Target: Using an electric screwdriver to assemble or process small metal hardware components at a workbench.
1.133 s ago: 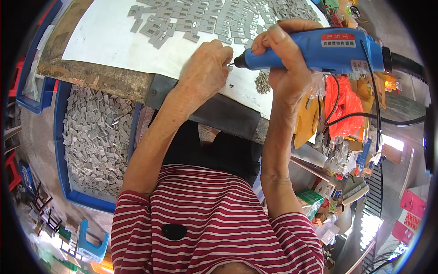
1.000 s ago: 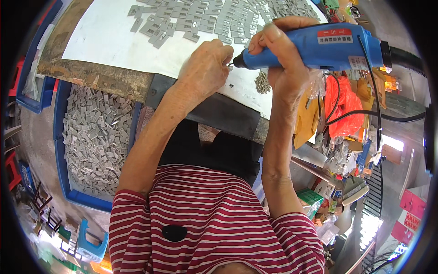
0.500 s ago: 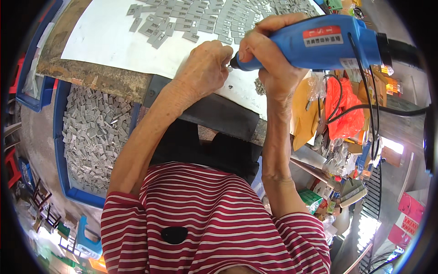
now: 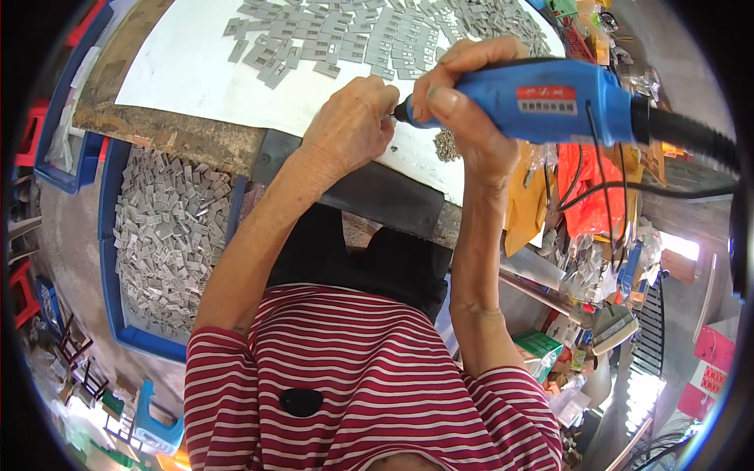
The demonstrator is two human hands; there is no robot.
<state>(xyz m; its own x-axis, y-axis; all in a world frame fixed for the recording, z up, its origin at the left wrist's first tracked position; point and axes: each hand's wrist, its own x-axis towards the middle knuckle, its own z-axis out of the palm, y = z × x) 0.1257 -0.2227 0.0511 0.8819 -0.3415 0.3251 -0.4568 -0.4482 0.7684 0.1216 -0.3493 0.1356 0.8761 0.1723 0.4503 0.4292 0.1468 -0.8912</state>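
Observation:
My right hand (image 4: 475, 106) is closed around a blue electric screwdriver (image 4: 542, 98), held nearly level with its black nose pointing left. Its tip meets the fingers of my left hand (image 4: 349, 122), which are pinched together over the white sheet (image 4: 204, 71). What the left fingers hold is mostly hidden behind them; only a small bit shows at the screwdriver's tip. Beyond the hands, many flat grey pieces with small slots (image 4: 330, 39) lie spread on the sheet. A small heap of screws (image 4: 446, 145) sits just below the right hand.
Left of my lap stands a blue bin (image 4: 110, 259) full of small grey metal pieces (image 4: 165, 235). A dark strip (image 4: 385, 196) covers the table's near edge. At the right are a red plastic bag (image 4: 593, 188), brown paper (image 4: 525, 204) and black cables (image 4: 652, 188).
The screwdriver has swung slightly, its rear end now lower and nearer. Both hands stay together at its tip, and the view has shifted a little.

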